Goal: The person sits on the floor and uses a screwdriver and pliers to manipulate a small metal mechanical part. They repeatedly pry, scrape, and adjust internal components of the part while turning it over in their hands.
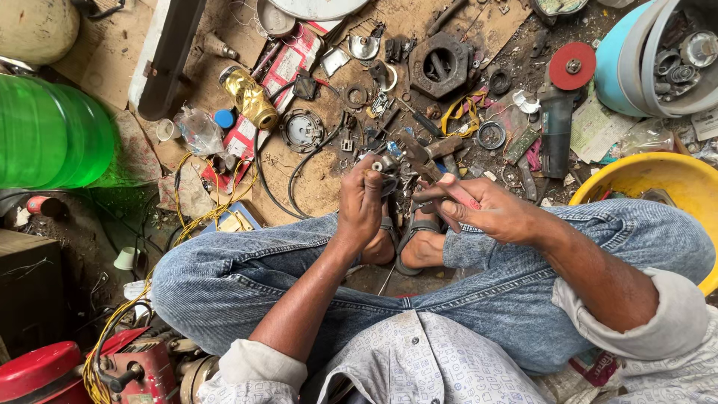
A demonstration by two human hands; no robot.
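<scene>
I sit cross-legged in blue jeans on a cluttered workshop floor. My left hand is closed around a small metal part held above my sandalled feet. My right hand grips a pair of pliers with red handles; the jaws point up and left toward the metal part, close to it. Whether the jaws touch the part I cannot tell.
Scattered on the cardboard floor are a large hex nut, a gold canister, a black cable, an angle grinder with red disc and yellow wire. A yellow basin sits at right, a green bottle at left, red machinery bottom left.
</scene>
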